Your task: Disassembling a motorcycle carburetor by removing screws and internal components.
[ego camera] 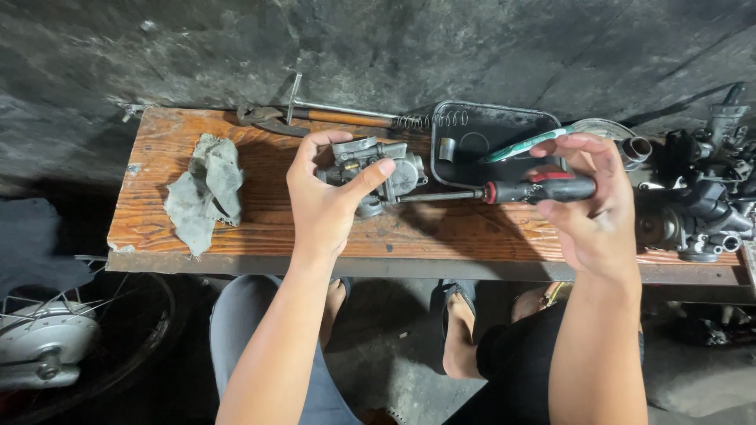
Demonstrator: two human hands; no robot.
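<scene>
My left hand grips a grey metal carburetor above the middle of a wooden bench, thumb across its front. My right hand holds a screwdriver by its black and red handle. The screwdriver's shaft runs left and its tip meets the side of the carburetor.
A crumpled grey rag lies at the bench's left. A black tray with a green-handled tool sits at the back, next to a long tool with a spring. Engine parts crowd the right end. A wheel rests on the floor at left.
</scene>
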